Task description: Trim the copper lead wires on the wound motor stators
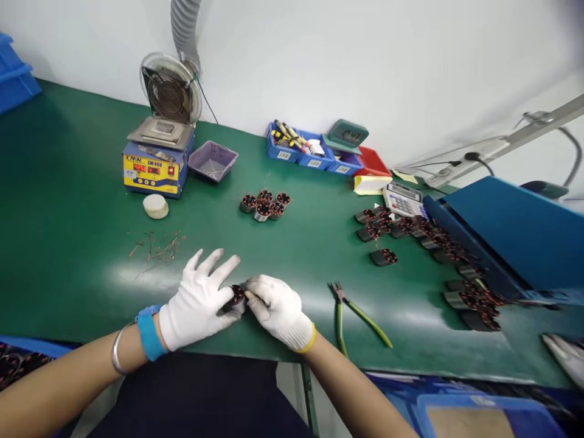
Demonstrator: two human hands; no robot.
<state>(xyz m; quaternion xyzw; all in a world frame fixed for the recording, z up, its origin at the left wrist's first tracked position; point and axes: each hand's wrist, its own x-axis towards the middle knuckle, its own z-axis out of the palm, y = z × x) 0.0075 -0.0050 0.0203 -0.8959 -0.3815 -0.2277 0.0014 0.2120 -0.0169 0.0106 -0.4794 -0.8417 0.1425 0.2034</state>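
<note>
A motor stator (237,299) with copper windings and a metal outer ring rests at the front of the green bench. My left hand (198,302), in a white glove, steadies it from the left between thumb and a finger, while the other fingers fan out. At the stator's right rim, the fingertips of my gloved right hand (274,307) are pinched together. What lies between them is too small or hidden to tell. Green-handled cutting pliers (365,322) lie with handles apart to the right. Copper wire offcuts (157,250) are scattered beyond my left hand.
Several stators (263,210) stand grouped mid-bench, with more stators (429,234) at the right by a blue bin (515,231). A soldering pot (157,158) and purple tray (213,161) stand back left. Blue boxes (314,159), a clock (347,132) and a calculator (404,201) sit behind.
</note>
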